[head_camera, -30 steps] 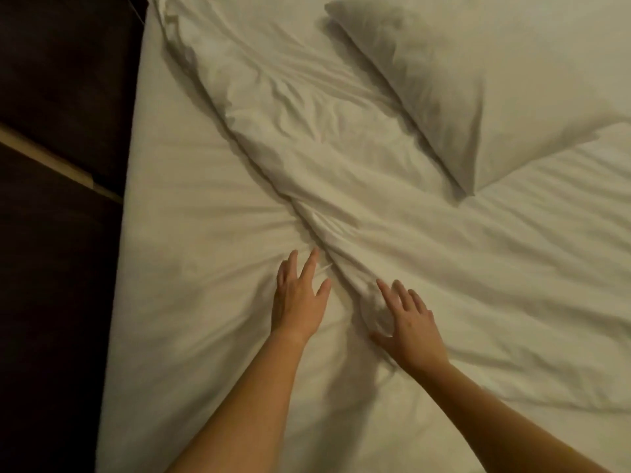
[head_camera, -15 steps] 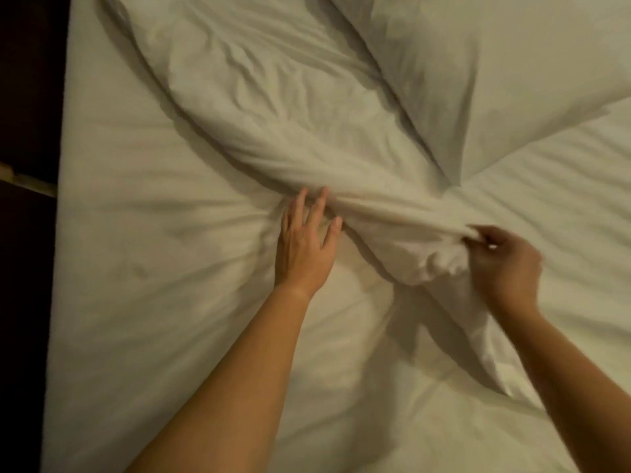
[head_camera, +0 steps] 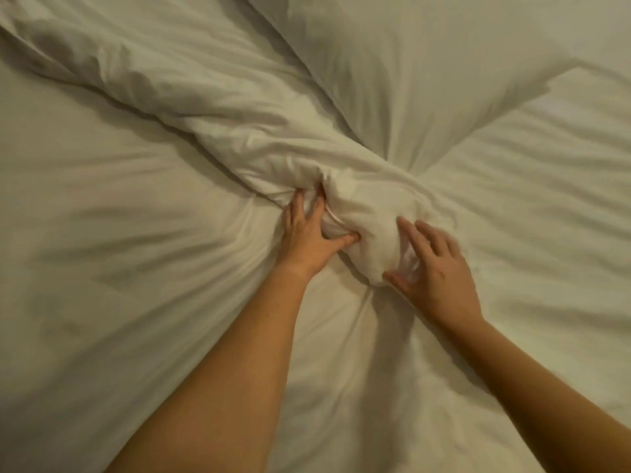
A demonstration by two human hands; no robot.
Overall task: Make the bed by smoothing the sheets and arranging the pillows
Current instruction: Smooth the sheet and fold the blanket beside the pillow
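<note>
Here, the left hand (head_camera: 307,242) held a lump of the white duvet (head_camera: 222,124). Its fingers (head_camera: 297,208) were poked into a fold of the cloth. The thumb pushed in from the side, so a bit of duvet was pinched between thumb and fingers.

The right hand (head_camera: 438,268) lay on the round end of the same lump, just to the right of the left thumb. Its fingers were straight and spread out, flat on the cloth. Its thumb touched the low edge of the lump. This hand gripped nothing. It looked a little blurry.

From the left fingers, the duvet ran up and away to the left in a long, crumpled roll. The thick part sat right between the two hands.

A white pillow (head_camera: 426,80) lay past the right fingers, far from the person. One corner pointed down at the hands and touched the duvet just beyond the fingertips.

The bottom sheet (head_camera: 119,250) lay under both arms. Long wrinkles in it spread out from the fingers to the left and to the right.
</note>
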